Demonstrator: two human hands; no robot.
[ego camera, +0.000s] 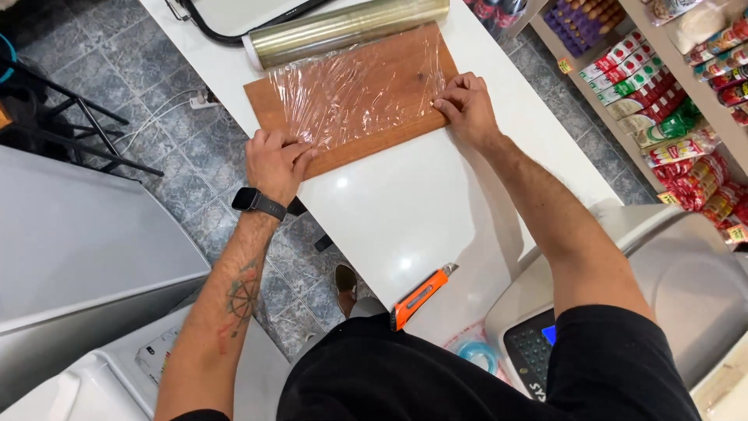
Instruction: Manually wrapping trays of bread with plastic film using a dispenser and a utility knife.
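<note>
On the white bench (405,210) in a shop aisle, I see my left hand (274,162) and right hand (466,105), each grip pinching the near edge of clear film (358,90) stretched over a wooden board (269,105); the roll (343,30) lies just behind, an orange cutter (421,296) nearer me.

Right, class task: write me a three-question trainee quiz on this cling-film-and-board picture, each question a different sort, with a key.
1. True or false: the cling film covers part of the wooden board.
2. Which lies nearest the person's body? A. the film roll B. the orange utility knife C. the board
3. Fill in: the left hand wears a black ____ at the wrist.

Key: 1 true; 2 B; 3 watch. Both hands, the right hand too, press down on the film's near corners.
</note>
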